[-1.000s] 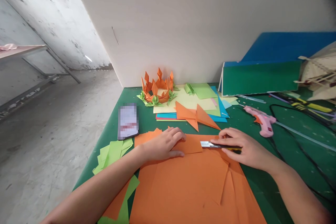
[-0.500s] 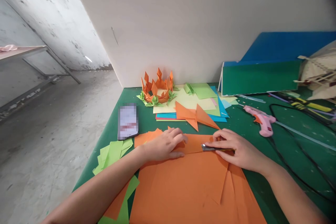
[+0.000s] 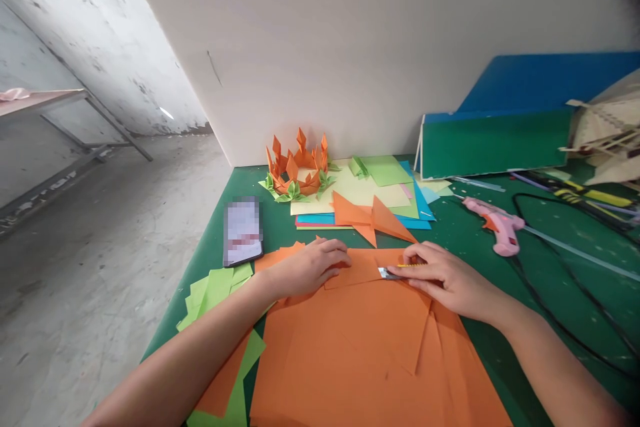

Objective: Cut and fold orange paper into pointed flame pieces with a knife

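Observation:
Orange paper sheets (image 3: 350, 353) lie stacked in front of me, with a smaller folded orange piece (image 3: 357, 273) at their far edge. My left hand (image 3: 320, 268) rests on that piece, its fingers apart and slightly bent, holding nothing. In my right hand (image 3: 440, 277) is a utility knife (image 3: 393, 272), its silver tip pointing left over the folded piece and a bit of yellow showing under the fingers. Whether the blade touches the paper I cannot tell. Just beyond my hands lie folded orange paper points (image 3: 373, 217).
An orange paper crown (image 3: 300, 173) with green leaves stands at the back, beside coloured sheets (image 3: 345, 190). A phone (image 3: 243, 230) and green scraps (image 3: 215, 290) lie left. Right are a pink glue gun (image 3: 500, 223) and its black cord. A white board (image 3: 350, 47) rises behind.
My left hand has shifted slightly left and away from me across the paper. The knife in my right hand has moved a little left and away, and some yellow on it now shows.

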Demonstrator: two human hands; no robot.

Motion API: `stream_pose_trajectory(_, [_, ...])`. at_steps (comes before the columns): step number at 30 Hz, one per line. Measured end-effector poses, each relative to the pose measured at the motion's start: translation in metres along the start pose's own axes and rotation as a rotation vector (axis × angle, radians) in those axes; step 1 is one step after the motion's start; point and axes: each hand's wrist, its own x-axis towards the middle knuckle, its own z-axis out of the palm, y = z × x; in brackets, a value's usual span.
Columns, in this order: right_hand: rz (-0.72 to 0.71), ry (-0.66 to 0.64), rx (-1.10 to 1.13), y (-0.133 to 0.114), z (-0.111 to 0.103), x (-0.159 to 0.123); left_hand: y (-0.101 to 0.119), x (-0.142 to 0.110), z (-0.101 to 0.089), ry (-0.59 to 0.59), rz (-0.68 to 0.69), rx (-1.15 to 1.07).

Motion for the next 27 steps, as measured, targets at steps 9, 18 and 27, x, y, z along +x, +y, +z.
stream_pose_trajectory(9, [0.042,-0.097,0.037,0.001,-0.010,-0.004,-0.003,-0.001,0.001,0.029,0.000,-0.070])
stream_pose_trajectory(18, [0.029,-0.101,0.026,0.000,-0.010,-0.005,-0.004,-0.003,0.001,0.024,-0.001,-0.086])
stream_pose_trajectory(27, [-0.081,0.025,-0.030,-0.011,0.002,0.004,-0.002,-0.002,-0.001,0.020,-0.009,-0.083])
